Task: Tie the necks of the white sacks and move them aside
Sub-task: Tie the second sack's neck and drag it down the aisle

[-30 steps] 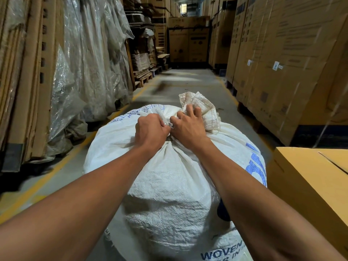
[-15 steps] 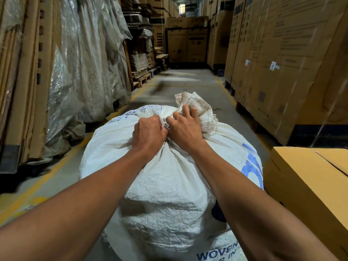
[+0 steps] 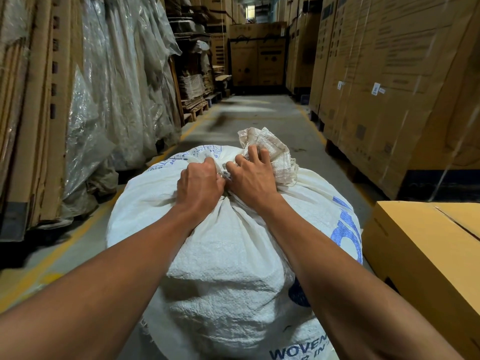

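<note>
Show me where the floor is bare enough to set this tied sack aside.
Bare aisle floor ahead, between the plastic-wrapped stacks and tall cartons. Right of the white sack is crowded by a yellow box.

The white sack [image 3: 228, 255] is a full, bulging bag of woven plastic fabric bearing blue print, including the word "WOVEN" near its lower edge, and it stands on the aisle floor. Its neck [image 3: 226, 175] is gathered into tight radial folds at the top centre of the bag. Above the gather, the loose mouth fabric [image 3: 270, 152] is crumpled and greyer, flaring up and toward the right.
</note>
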### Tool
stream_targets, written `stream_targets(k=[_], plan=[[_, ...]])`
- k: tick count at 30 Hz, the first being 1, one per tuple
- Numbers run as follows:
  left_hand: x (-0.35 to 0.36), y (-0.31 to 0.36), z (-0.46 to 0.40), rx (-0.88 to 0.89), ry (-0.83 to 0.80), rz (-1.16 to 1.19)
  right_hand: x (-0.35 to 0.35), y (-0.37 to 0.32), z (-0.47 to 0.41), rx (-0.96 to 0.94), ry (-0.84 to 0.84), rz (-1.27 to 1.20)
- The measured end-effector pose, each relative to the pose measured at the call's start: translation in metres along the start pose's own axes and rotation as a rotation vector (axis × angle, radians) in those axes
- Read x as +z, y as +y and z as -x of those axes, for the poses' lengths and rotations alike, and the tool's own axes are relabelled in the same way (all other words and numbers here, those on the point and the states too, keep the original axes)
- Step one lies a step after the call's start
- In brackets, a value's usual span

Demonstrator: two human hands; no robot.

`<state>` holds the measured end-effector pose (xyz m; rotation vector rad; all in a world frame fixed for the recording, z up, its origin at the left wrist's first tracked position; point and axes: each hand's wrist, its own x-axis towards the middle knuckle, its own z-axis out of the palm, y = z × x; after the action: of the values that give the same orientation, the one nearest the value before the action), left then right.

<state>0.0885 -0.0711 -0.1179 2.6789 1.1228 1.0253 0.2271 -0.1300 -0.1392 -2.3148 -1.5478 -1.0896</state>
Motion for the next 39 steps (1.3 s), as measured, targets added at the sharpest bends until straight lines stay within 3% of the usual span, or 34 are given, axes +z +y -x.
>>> stream_targets(k=[7,18,28,39], plan=[[0.003,0.0,-0.006,0.001,0.003,0.005,0.001,-0.001,0.004,-0.029,0.082,-0.003],[-0.01,-0.02,0.001,-0.088,0.013,0.324,0.0,-0.002,0.003,0.005,0.022,-0.007],[0.0,-0.006,-0.01,-0.245,0.001,0.348,-0.001,0.0,0.007,-0.012,0.063,0.013],[0.001,-0.012,0.006,-0.183,0.043,0.335,0.0,-0.002,0.008,0.014,0.073,0.005]])
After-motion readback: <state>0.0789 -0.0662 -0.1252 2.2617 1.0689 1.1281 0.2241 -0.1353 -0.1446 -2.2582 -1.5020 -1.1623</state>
